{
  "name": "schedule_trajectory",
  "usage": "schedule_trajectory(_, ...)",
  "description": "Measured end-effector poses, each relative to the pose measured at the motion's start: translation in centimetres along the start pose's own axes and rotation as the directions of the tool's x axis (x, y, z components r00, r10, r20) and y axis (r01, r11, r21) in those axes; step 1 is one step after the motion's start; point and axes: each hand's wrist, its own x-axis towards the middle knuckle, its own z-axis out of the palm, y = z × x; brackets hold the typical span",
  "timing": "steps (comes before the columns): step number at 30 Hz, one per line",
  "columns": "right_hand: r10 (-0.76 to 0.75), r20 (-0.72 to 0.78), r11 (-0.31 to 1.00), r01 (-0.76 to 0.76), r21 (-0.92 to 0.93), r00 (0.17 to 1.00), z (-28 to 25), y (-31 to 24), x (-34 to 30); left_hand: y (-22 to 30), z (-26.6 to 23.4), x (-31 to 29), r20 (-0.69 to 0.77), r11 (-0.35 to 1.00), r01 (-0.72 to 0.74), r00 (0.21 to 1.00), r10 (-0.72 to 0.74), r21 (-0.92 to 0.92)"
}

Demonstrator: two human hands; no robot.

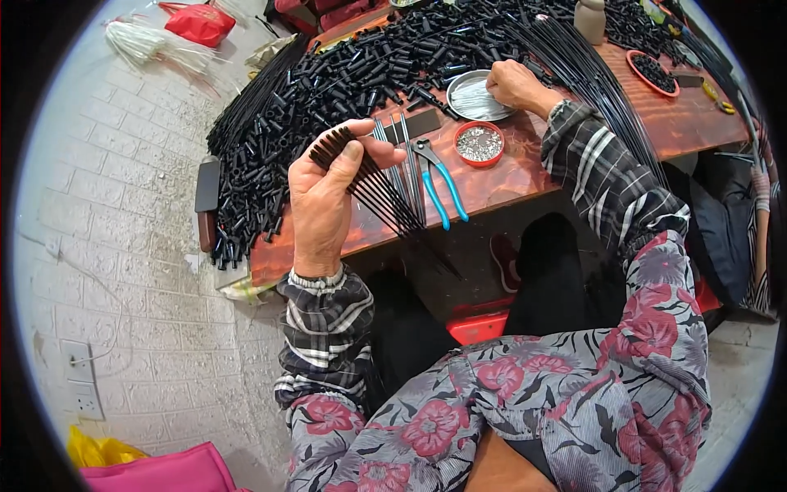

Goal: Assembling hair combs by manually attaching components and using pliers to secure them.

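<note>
My left hand (321, 190) grips a fan of black rods (373, 180) above the table edge (525, 176), blue pliers (438, 176) just beside, while my right hand (512, 82) pinches pins in the metal dish (471, 98) beside the red tray (479, 144).

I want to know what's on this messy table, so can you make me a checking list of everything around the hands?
Surface: reddish wooden table, glossy, mostly covered.
Job's things: bundle of thin black rods with black tips; silver dish; small red tray of tiny metal bits.
Clutter: big heap of short black tubes; blue-handled pliers; red tray of black pieces; long black rods fanned across the table.
Hands: left hand grips the rod bundle; right hand rests at the silver dish, what it holds is hidden.
Cables: a thin wire running to a wall socket.
Surroundings: pale brick-patterned surface; red bag; pink bag.
</note>
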Motion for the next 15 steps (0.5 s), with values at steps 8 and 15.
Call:
schedule_trajectory(8,-0.049,0.057,0.881,0.017,0.473,0.997,-7.6,-8.1,-0.4,-0.2,0.4,0.3,-0.002,1.000,-0.001,1.000,0.001,0.021)
schedule_trajectory(15,-0.485,-0.147,0.831,0.506,0.229,0.862,-8.8,-15.4,-3.2,0.0,0.0,-0.1,0.012,1.000,-0.025,1.000,0.025,0.017)
